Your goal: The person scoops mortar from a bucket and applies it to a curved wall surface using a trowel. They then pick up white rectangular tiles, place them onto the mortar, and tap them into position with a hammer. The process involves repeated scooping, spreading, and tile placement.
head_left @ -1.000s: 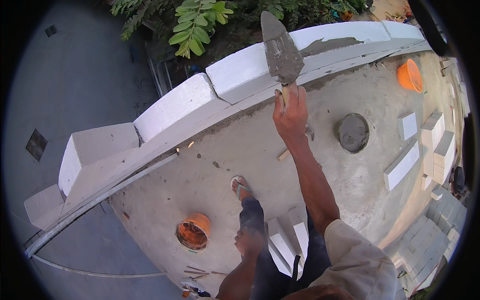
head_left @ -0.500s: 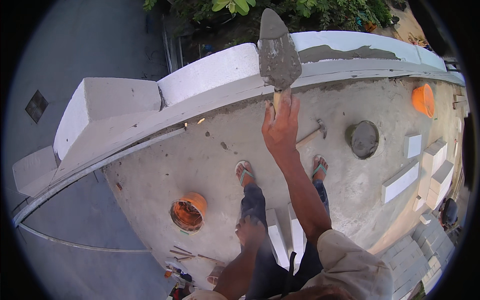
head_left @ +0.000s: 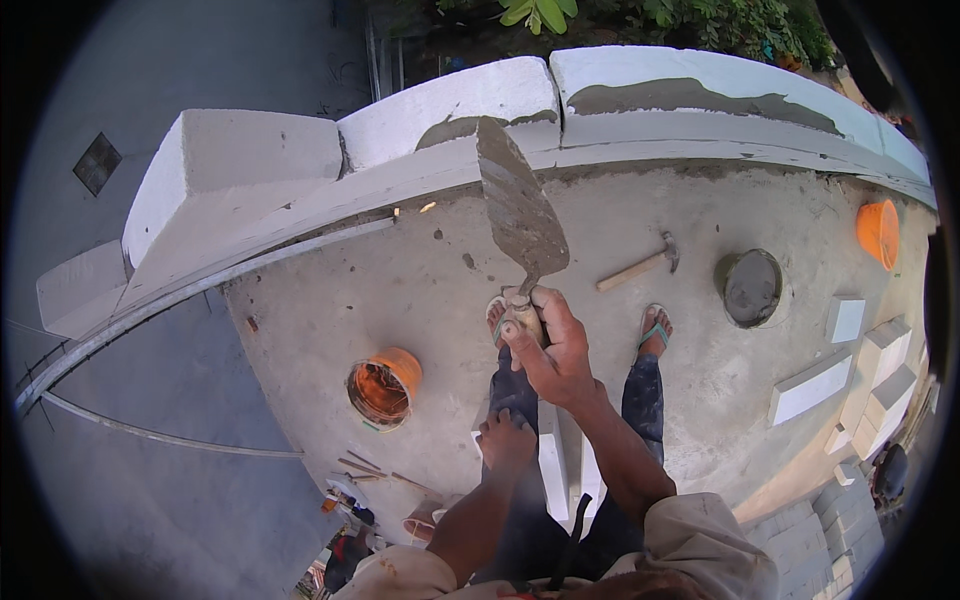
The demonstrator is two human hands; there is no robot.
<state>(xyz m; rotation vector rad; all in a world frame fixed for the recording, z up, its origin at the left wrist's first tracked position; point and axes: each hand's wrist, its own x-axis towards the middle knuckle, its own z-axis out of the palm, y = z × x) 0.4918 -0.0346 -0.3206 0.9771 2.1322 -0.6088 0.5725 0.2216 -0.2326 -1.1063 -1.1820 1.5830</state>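
Note:
My right hand (head_left: 552, 345) is closed round the wooden handle of a brick trowel (head_left: 522, 205). Its grey, mortar-smeared blade points away from me, its tip overlapping the near face of the low white block wall in view. On the middle block (head_left: 455, 90) a thin patch of mortar (head_left: 450, 131) lies along the near edge. A longer strip of mortar (head_left: 690, 96) covers part of the block to its right (head_left: 640, 65). My left hand (head_left: 507, 440) rests on my left knee, fingers spread over the trouser cloth, holding nothing.
A claw hammer (head_left: 640, 266) lies ahead of my right foot. Right of it stands a dark bucket of mortar (head_left: 752, 288); orange buckets (head_left: 400, 372) stand at left and far right. Loose white blocks (head_left: 812, 386) lie at right. A sunken grey area (head_left: 170, 400) borders the floor at left.
My right hand has drawn the trowel back from above the wall toward me and turned it. Mortar now shows on the middle block's near edge. The left hand stays on the knee.

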